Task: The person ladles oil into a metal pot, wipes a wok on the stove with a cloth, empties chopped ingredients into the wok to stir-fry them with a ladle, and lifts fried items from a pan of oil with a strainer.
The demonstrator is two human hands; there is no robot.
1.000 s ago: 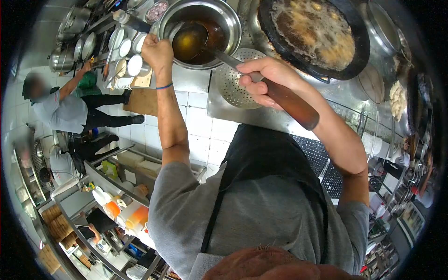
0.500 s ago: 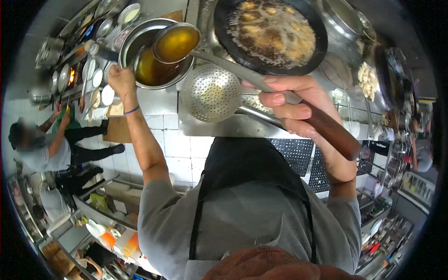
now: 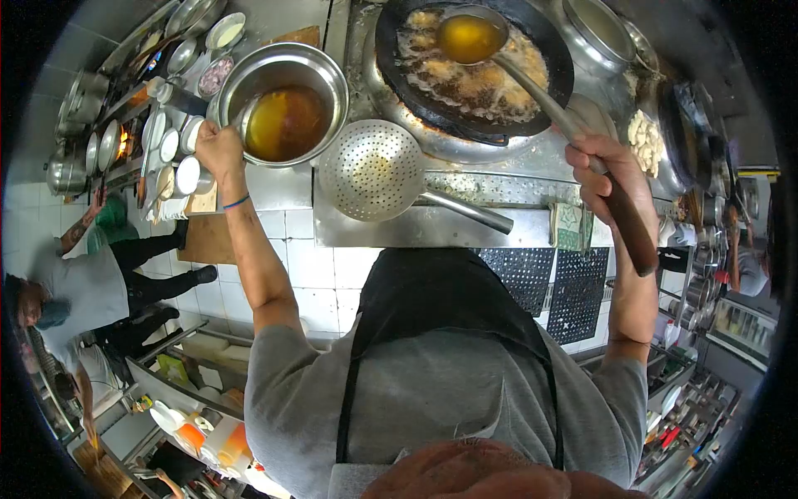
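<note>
My left hand (image 3: 220, 155) is closed on the near-left rim of a steel pot (image 3: 334, 83) that holds amber oil (image 3: 285, 123). My right hand (image 3: 609, 173) wraps round the wooden handle of a large ladle (image 3: 532, 86). The ladle's bowl, with yellow oil in it, is over a black wok (image 3: 560, 76), where pieces of food (image 3: 495, 86) fry in bubbling oil. Between the pot and the wok's near side, a perforated skimmer (image 3: 371, 170) lies on the steel counter, its handle pointing right.
Small bowls (image 3: 217, 75) and a dark-topped bottle (image 3: 181, 98) stand left of the pot. Pale food pieces (image 3: 645, 143) lie right of the wok. A folded cloth (image 3: 570, 226) hangs at the counter's front edge. Another person (image 3: 87, 279) is at the far left, near a flame (image 3: 124, 143).
The ladle has moved right from over the pot to over the wok, with my right hand shifting right. My left hand stays on the pot. The person at left has changed posture.
</note>
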